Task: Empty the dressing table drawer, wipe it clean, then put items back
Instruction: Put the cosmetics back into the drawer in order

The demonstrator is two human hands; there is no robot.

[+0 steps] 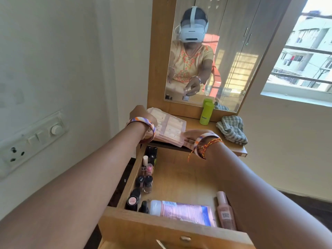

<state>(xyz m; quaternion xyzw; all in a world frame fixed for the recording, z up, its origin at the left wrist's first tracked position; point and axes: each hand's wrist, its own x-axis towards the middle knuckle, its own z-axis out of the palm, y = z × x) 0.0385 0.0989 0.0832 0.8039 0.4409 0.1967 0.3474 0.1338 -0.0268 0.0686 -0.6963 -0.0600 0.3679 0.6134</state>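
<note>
The wooden drawer is pulled open below the dressing table top. Both my hands hold a flat pink plastic compartment box resting tilted on the table top above the drawer's back. My left hand grips its far left end; my right hand grips its near right corner. Along the drawer's left side stand several nail polish bottles. At the drawer's front lie a pink tube and a pink bottle. A checked cloth lies on the table top at the right.
A green cylindrical bottle stands against the mirror, which reflects a person in a headset. A wall switch panel is at the left. A window is at the right.
</note>
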